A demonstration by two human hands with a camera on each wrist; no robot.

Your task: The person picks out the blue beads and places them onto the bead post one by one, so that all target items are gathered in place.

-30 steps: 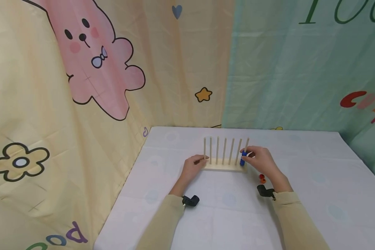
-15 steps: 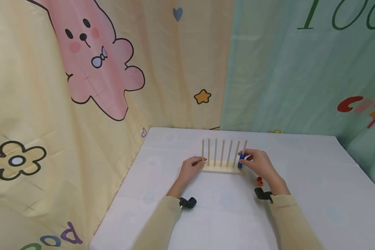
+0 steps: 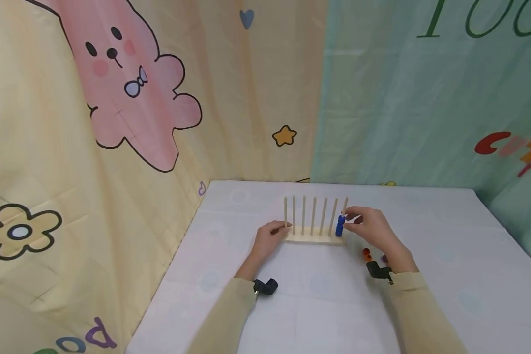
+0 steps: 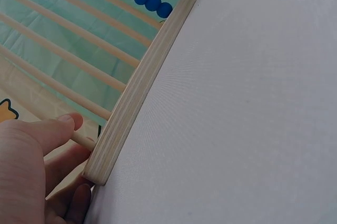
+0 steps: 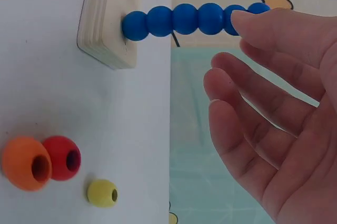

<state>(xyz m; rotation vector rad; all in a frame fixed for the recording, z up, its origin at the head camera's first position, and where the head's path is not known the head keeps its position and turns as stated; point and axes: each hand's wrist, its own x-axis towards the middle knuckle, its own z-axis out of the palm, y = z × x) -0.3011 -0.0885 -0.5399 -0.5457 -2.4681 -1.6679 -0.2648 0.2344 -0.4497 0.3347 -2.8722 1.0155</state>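
A pale wooden peg stand (image 3: 314,239), with a row of upright pegs on a flat base, stands on the table. My left hand (image 3: 270,237) grips its left end; in the left wrist view, thumb and index finger sit at the end peg with other fingers by the base edge. Several round blue beads (image 5: 185,19) are stacked on the rightmost peg. My right hand (image 3: 372,227) is beside the top of this stack, its thumb (image 5: 258,27) overlapping the upper beads in the right wrist view. Its other fingers are loosely bent and spread, holding nothing.
Near the stand's right end lie an orange bead (image 5: 26,163), a red bead (image 5: 66,156) and a yellow bead (image 5: 102,193). A dark purple bead (image 3: 384,258) shows beside my right wrist. Printed curtains (image 3: 256,98) hang behind the white table (image 3: 318,305).
My right hand has eased slightly right off the blue beads, leaving more of the stack in sight. A dark purple bead now shows by the wrist. My left hand keeps its grip.
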